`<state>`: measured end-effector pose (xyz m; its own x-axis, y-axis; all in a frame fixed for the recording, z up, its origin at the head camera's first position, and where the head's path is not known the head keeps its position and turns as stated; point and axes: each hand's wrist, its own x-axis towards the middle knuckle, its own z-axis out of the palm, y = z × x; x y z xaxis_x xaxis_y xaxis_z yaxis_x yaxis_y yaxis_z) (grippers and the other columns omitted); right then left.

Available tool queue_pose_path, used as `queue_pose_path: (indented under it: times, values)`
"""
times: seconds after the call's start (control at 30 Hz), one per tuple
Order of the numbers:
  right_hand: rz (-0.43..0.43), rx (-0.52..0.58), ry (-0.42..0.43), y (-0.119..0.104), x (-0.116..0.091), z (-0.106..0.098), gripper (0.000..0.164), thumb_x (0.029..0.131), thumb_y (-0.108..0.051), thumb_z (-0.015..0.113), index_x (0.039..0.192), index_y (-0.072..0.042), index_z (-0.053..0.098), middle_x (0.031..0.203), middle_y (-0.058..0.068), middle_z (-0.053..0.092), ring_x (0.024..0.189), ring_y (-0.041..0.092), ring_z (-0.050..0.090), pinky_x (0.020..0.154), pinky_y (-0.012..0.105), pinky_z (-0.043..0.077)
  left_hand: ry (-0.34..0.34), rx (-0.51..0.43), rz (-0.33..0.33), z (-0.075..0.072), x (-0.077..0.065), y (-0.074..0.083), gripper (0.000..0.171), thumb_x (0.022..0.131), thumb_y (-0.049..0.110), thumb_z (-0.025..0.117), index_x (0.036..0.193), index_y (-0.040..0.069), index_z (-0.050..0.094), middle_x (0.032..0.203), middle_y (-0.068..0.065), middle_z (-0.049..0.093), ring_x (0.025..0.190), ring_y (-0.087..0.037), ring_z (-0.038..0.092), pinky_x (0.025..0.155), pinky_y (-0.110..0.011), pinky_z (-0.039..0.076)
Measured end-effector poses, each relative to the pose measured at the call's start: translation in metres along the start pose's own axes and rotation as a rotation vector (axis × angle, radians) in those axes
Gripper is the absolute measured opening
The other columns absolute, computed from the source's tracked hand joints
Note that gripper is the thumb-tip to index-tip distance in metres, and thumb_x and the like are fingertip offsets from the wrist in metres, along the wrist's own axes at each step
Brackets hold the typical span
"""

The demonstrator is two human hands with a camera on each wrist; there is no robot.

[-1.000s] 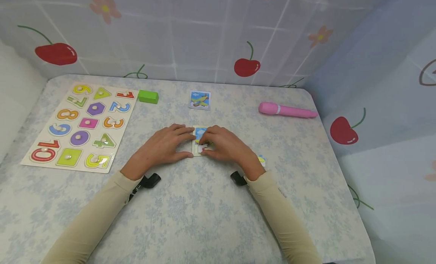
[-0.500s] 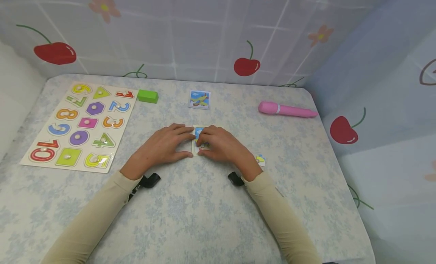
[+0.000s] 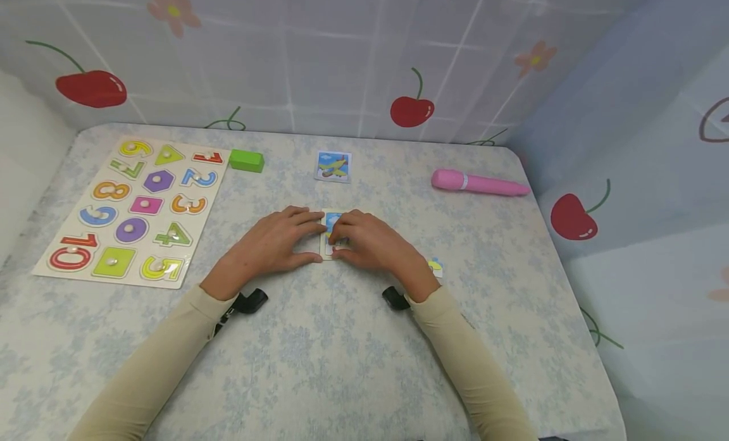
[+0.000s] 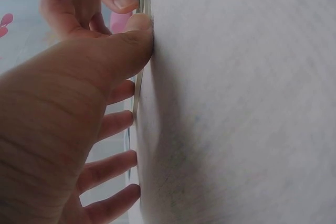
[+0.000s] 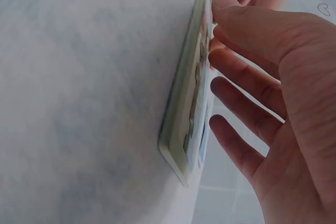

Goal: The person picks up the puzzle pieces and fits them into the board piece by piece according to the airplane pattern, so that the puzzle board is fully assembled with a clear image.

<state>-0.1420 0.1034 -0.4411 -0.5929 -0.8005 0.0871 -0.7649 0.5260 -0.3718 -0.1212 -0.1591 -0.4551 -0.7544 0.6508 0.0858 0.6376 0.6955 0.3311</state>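
Note:
A small jigsaw board (image 3: pixel 323 246) with a pale frame and a blue-sky picture lies flat at the table's middle. My left hand (image 3: pixel 279 240) rests along its left edge, fingers spread, thumb (image 4: pixel 139 35) at the near corner. Over the board's right part, my right hand (image 3: pixel 373 243) has thumb and forefinger drawn together low on the picture, pinching a puzzle piece that the fingers mostly hide. The other right-hand fingers (image 5: pixel 236 100) are bent over the board. A loose yellow-and-white puzzle piece (image 3: pixel 435 267) lies beside the right wrist.
Behind the board lies an airplane picture card (image 3: pixel 333 167). A number-and-shape peg board (image 3: pixel 190 229) lies at the left with a green block (image 3: pixel 247 161) at its corner. A pink wand-shaped object (image 3: pixel 481 183) lies back right, in front of a cherry-print curtain (image 3: pixel 342 68).
The right hand has shifted slightly left over the board, uncovering more of the loose piece by its wrist. The left hand has stayed in place.

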Motion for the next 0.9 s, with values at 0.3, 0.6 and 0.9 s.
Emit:
queue_pose_path:
  times: [0.3, 0.6, 0.9]
  values:
    - [0.070, 0.045, 0.008, 0.009, -0.017, -0.013, 0.028, 0.095, -0.021, 0.086, 0.121, -0.011, 0.080, 0.122, 0.002, 0.072, 0.118, 0.021, 0.065, 0.104, 0.037, 0.053, -0.008, 0.011, -0.015, 0.001, 0.001, 0.002, 0.065, 0.095, 0.053, 0.081, 0.148, 0.016, 0.068, 0.163, -0.007, 0.053, 0.150, -0.037, 0.047, 0.109, -0.061, 0.050]
    - [0.163, 0.061, 0.010, 0.019, -0.043, -0.028, 0.034, 0.096, -0.022, 0.085, 0.127, -0.010, 0.078, 0.126, 0.006, 0.071, 0.122, 0.023, 0.063, 0.107, 0.042, 0.053, -0.019, 0.004, -0.027, 0.001, 0.000, 0.002, 0.065, 0.095, 0.053, 0.081, 0.148, 0.016, 0.068, 0.163, -0.007, 0.053, 0.150, -0.036, 0.047, 0.111, -0.060, 0.049]
    - [0.294, 0.105, -0.006, 0.027, -0.069, -0.038, 0.037, 0.099, -0.023, 0.082, 0.134, -0.012, 0.075, 0.131, 0.002, 0.068, 0.124, 0.022, 0.061, 0.104, 0.042, 0.054, -0.017, 0.004, -0.021, 0.000, 0.001, 0.002, 0.066, 0.096, 0.052, 0.081, 0.148, 0.014, 0.067, 0.163, -0.008, 0.053, 0.151, -0.037, 0.046, 0.113, -0.060, 0.048]
